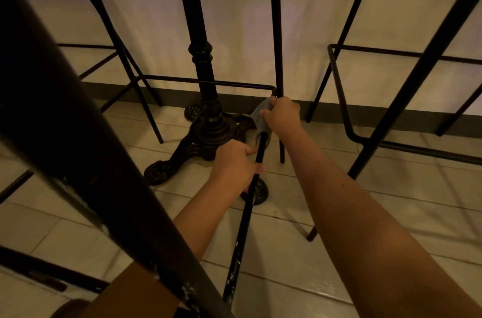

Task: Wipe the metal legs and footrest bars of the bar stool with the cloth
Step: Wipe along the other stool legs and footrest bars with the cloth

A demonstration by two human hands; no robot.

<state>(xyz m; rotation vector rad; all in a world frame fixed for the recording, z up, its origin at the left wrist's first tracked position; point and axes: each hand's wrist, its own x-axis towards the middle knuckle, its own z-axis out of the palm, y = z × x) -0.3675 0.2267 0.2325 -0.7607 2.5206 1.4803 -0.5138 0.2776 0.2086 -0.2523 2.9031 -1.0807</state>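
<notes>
Fingers of both hands curl: right hand (283,115) around cloth (259,117), left hand (236,164) around footrest bar (245,224).

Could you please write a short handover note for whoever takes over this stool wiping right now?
Left hand grips the near footrest bar, steadying it.
Right hand holds the grey cloth wrapped round the far end of that bar, by the corner where it meets the upright leg.
Done: cannot tell; white specks show on the bar's near end.
Left: probably the near end of this bar, the back bar and the legs. The ornate table base stands close behind.
</notes>
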